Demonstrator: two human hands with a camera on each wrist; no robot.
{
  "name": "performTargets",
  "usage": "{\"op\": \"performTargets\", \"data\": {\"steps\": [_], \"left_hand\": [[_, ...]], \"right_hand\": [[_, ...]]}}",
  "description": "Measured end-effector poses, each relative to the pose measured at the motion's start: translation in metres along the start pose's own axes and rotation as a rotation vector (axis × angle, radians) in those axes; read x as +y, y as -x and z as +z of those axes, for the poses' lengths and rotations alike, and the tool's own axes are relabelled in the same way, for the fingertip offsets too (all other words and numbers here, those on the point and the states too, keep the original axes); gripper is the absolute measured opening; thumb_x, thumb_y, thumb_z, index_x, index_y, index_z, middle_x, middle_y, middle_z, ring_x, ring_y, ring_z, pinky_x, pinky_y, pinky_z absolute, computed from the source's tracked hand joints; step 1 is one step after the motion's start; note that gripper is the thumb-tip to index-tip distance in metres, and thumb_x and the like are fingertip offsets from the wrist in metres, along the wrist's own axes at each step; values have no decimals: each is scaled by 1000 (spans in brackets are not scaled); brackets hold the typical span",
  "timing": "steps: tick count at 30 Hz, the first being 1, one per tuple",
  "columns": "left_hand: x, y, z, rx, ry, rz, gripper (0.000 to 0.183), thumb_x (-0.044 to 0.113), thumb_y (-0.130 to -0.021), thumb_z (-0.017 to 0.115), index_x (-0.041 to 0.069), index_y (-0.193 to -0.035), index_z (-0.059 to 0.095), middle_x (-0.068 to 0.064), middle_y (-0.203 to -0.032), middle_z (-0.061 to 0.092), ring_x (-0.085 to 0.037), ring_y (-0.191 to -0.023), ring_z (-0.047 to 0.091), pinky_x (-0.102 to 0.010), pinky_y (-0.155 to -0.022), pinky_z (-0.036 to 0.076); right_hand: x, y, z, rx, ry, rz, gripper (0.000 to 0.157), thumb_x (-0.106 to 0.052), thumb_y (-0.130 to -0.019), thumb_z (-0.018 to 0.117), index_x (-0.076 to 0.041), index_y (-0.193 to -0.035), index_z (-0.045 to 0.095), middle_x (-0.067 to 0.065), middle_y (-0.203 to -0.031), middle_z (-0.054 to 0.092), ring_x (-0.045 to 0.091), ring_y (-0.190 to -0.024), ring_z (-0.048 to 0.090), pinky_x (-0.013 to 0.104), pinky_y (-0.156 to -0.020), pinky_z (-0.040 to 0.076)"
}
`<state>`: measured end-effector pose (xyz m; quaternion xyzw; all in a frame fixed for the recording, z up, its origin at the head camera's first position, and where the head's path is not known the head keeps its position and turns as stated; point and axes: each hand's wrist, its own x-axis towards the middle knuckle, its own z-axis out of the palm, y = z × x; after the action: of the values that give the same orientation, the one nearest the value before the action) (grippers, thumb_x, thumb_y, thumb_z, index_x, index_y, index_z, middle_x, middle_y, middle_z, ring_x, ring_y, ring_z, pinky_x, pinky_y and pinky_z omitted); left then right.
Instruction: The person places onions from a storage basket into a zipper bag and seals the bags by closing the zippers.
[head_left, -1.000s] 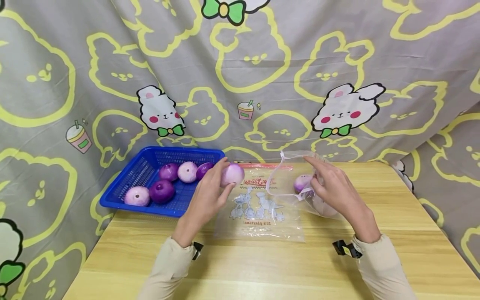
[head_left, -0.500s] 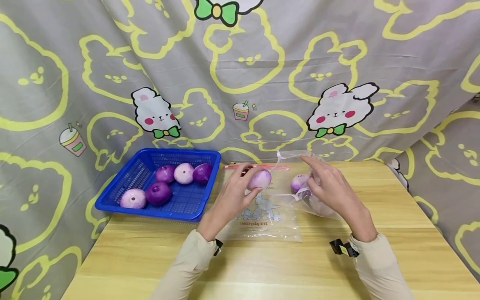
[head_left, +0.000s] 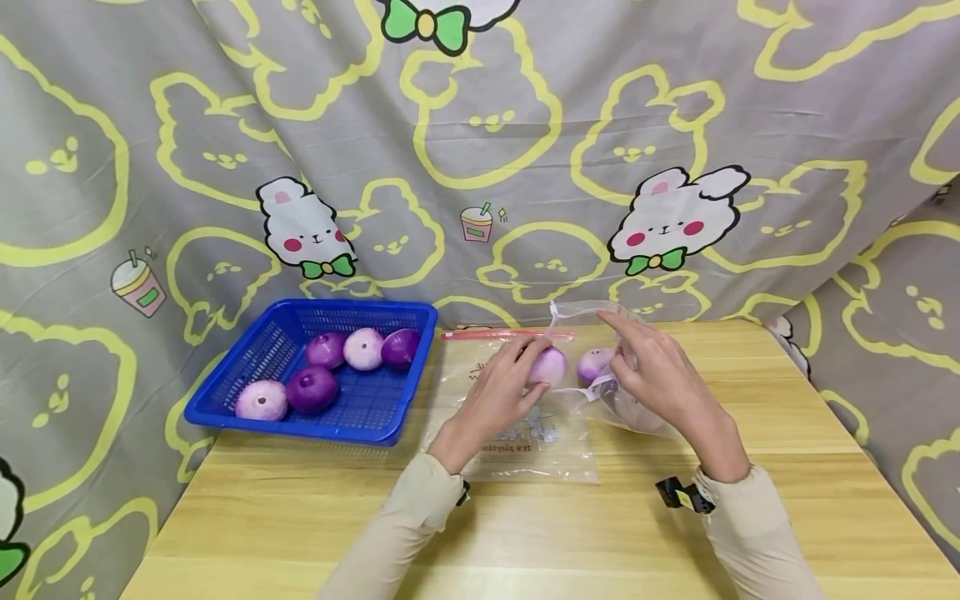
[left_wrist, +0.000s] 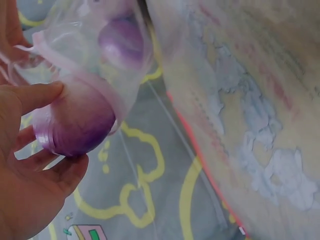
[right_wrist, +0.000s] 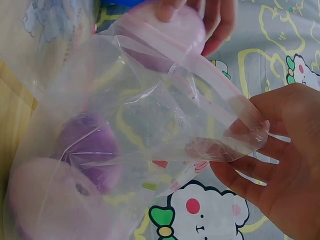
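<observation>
My left hand (head_left: 495, 385) grips a purple onion (head_left: 550, 365) between thumb and fingers at the mouth of a clear zip bag (head_left: 637, 408). In the left wrist view the same onion (left_wrist: 75, 117) overlaps the bag's pale zip edge. My right hand (head_left: 660, 375) pinches the bag's rim on the far side and keeps the mouth apart; the right wrist view shows its thumb and fingers (right_wrist: 235, 175) at the plastic. Inside the bag lie an onion (right_wrist: 90, 150) and a paler one (right_wrist: 52, 197) beside it.
A blue plastic basket (head_left: 300, 429) at the left holds several onions. A flat printed zip bag (head_left: 517, 462) with a red slider strip lies on the wooden table (head_left: 570, 533) under my left hand. A patterned curtain (head_left: 450, 108) hangs behind the table.
My left hand has carried the onion rightward from beside the basket to the bag's mouth. My right hand keeps its hold on the bag's rim.
</observation>
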<state>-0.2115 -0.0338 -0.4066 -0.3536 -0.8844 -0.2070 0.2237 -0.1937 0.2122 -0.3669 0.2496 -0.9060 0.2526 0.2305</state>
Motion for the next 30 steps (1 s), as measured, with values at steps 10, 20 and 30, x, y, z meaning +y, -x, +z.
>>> {"op": "performTargets", "data": {"steps": [10,20,30], "left_hand": [[5,0,12,-38,-49,35,58,24,-88,77,11,-139,51,-12,-138,54,-26,-126,53,-40,-106,43],[5,7,8,-63,-89,49,61,19,-88,76,9,-142,47,-14,-140,53,-28,-130,51,-41,-107,43],[-3,18,-15,-39,-40,-17,57,18,-90,74,8,-141,50,-11,-139,52,-26,-130,49,-44,-105,43]], "right_hand": [[1,1,0,-3,-1,6,59,6,-82,60,-3,-140,54,21,-120,64,10,-54,40,26,-47,36],[2,2,-2,-5,-16,27,61,6,-82,61,-4,-141,53,23,-130,60,9,-52,39,25,-45,35],[3,3,-3,-13,-10,51,60,4,-83,59,-4,-142,52,23,-135,58,10,-53,37,26,-45,33]]}}
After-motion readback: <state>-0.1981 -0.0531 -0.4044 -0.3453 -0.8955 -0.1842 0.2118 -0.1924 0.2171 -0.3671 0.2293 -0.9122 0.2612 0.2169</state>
